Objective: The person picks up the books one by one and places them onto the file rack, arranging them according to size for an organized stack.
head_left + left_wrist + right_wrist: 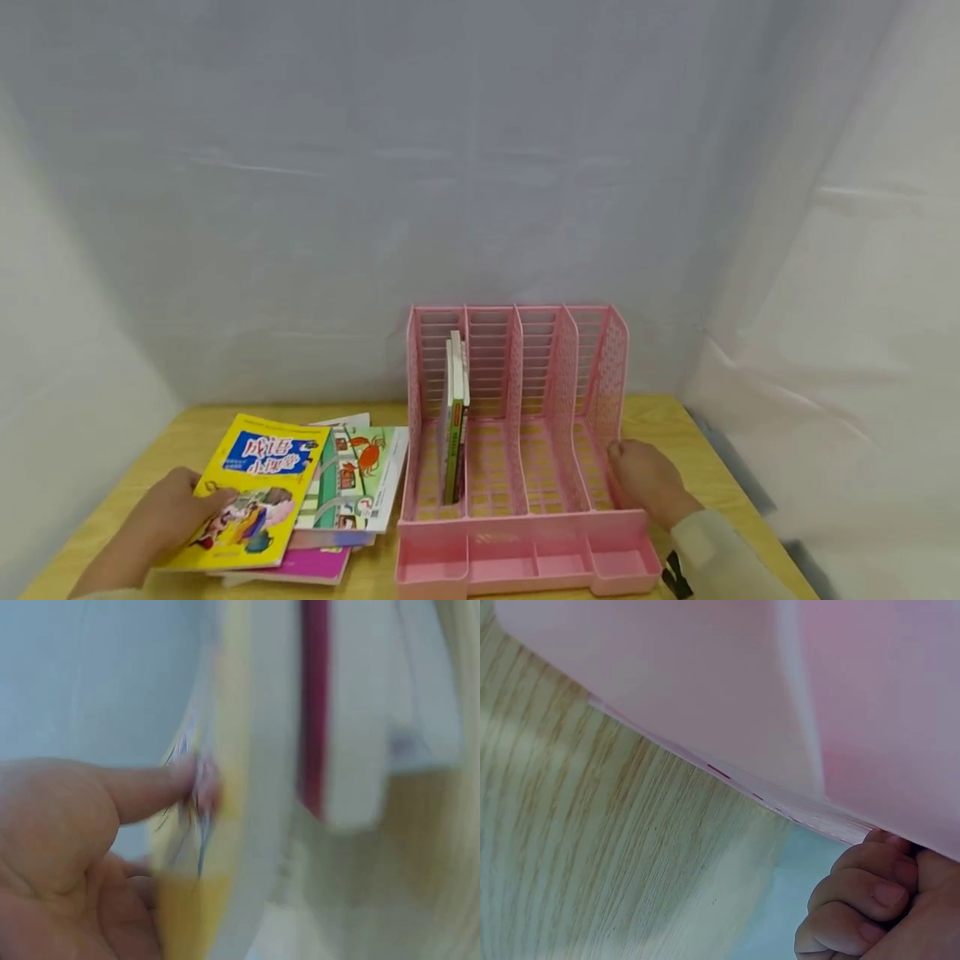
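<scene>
My left hand [176, 512] holds a yellow book [262, 492] by its left edge, thumb on the cover and the other fingers mostly hidden beneath. In the left wrist view, the thumb presses the blurred cover. The yellow book overlaps a pile with a picture book showing a red crab [367, 457] and a magenta book [311, 565]. A pink file rack [521, 527] stands right of the pile. My right hand [648, 479], its fingers curled, grips the rack's right side. In the right wrist view, the curled fingers [859, 896] meet the rack's lower edge.
Thin books [456, 417] stand upright in the rack's leftmost slot, against its divider. Small trays [495, 567] line the rack's front. A black object [677, 577] lies by the right sleeve. Pale sheeting [375, 208] hangs behind and beside the wooden table [660, 410].
</scene>
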`<state>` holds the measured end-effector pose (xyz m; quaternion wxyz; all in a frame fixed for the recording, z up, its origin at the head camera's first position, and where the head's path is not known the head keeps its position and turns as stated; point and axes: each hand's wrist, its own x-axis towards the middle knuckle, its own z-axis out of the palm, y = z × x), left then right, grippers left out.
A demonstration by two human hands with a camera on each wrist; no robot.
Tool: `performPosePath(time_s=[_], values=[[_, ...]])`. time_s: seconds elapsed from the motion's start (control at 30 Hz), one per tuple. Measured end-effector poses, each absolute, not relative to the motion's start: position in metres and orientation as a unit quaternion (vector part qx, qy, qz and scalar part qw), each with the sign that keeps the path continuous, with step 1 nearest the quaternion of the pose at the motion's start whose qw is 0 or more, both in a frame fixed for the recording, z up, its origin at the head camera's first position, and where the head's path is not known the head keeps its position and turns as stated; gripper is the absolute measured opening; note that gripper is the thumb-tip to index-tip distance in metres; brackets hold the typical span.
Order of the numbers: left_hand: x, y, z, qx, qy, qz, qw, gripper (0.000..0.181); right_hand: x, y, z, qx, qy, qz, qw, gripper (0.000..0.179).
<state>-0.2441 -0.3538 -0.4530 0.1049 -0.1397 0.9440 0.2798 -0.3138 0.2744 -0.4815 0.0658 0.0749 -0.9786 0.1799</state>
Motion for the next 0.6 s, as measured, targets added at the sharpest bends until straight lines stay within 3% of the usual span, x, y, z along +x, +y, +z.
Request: performPosePath(time_s=[0.27,0.43,0.5,0.6], values=[[-0.229,-0.304,-0.386,-0.11,0.947,0.301,-0.032,0.061,-0.315,0.274,-0.48,0.051,-0.976,0.205,0.048,0.044],[-0.223,-0.267,-0.38,-0.071,0.918,0.361,-0.148,0.058,-0.316,0.277,-0.481,0.046,-0.976,0.209,0.043,0.044],[-0.222,-0.251,-0.393,-0.053,0.906,0.386,-0.165,0.057,-0.316,0.278,-0.481,0.054,-0.977,0.201,0.048,0.044],[-0.221,-0.235,-0.417,-0.059,0.9,0.414,-0.123,0.062,-0.315,0.277,-0.481,0.071,-0.977,0.194,0.061,0.042]])
